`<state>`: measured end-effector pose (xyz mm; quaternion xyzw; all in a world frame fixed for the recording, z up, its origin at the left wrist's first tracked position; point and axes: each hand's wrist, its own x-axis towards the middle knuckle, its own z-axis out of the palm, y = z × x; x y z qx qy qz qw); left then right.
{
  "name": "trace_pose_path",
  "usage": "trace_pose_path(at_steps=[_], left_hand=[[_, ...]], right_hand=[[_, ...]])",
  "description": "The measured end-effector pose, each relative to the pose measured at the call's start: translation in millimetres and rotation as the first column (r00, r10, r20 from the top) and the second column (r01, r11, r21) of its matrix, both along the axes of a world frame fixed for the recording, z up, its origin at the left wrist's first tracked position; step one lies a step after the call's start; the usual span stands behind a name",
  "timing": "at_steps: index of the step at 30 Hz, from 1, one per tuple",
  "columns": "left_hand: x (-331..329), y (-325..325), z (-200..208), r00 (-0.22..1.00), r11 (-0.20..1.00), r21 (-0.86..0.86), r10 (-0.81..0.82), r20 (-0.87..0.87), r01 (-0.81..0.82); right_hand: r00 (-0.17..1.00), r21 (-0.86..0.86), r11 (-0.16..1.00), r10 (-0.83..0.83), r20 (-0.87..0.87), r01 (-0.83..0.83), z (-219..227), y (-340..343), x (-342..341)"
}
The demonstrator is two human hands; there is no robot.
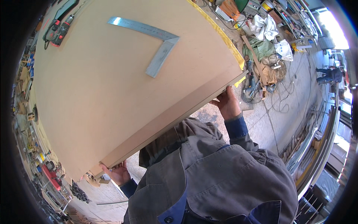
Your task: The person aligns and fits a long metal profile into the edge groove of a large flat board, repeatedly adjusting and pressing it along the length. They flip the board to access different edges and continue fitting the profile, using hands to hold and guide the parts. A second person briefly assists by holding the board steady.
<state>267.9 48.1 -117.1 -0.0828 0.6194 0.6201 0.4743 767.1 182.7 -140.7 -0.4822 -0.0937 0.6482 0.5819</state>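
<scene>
A long, narrow brown strip of board (175, 108) lies along the near edge of a large brown panel (100, 86). My left hand (118, 174) grips the strip near its left end, thumb at the top edge and fingers partly hidden below. Toward the right end, my right hand (228, 104) holds the same strip, its fingertips tucked against the edge. On the panel, beyond both hands, rests a metal try square (162, 58). A black and red cordless drill (61, 31) lies at the panel's far left.
Yellow film (220, 33) lines the panel's right edge. Bags and cloths (263, 48), power tools (251, 84) and loose cables (285, 97) lie on the floor at right. Long stock (313, 149) is stacked farther right. Another person (331, 74) stands in the distance.
</scene>
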Motion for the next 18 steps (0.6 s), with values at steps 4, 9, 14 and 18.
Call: trace_pose_path(at_steps=[4,9,14,18], left_hand=[[1,1,3,0.999,0.999,-0.023,0.042,-0.003,-0.042],[7,5,6,0.997,0.998,-0.019,0.065,-0.036,-0.066],[8,7,4,0.996,0.997,-0.026,0.073,-0.053,-0.075],[0,3,-1,0.995,0.993,-0.054,0.103,-0.008,-0.103]], right_hand=[[1.0,-0.006,1.0,-0.003,0.013,0.003,5,0,-3],[0.999,0.055,0.998,-0.004,0.044,0.002,-11,0,-1],[0.996,0.084,0.993,0.074,0.058,-0.079,-21,-2,11],[0.995,0.095,0.992,0.076,0.061,-0.081,-20,0,11]])
